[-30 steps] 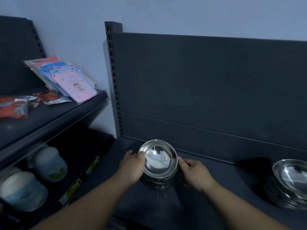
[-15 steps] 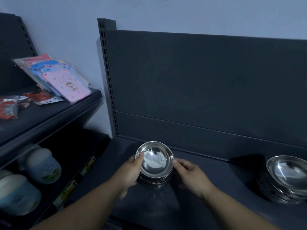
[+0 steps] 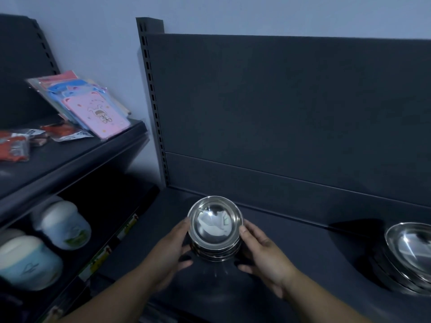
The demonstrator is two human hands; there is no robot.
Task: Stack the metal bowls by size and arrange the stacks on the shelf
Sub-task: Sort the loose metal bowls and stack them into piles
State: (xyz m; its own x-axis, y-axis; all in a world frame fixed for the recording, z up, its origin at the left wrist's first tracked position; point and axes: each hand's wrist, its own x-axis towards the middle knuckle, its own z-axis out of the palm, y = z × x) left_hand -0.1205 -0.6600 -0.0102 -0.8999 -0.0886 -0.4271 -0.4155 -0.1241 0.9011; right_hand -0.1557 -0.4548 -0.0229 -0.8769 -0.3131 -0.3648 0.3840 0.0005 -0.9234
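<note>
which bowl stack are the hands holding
The stack of smaller bowls in the middle: the left hand and right hand grip its sides. The stack of larger bowls at the right edge sits untouched.

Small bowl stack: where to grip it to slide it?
Lower side walls, one hand from each side, as the left hand and right hand cup the small bowl stack now. Nested round walls need opposing pressure; gripping only the top rim would likely lift one bowl. The back panel blocks the far side.
</note>
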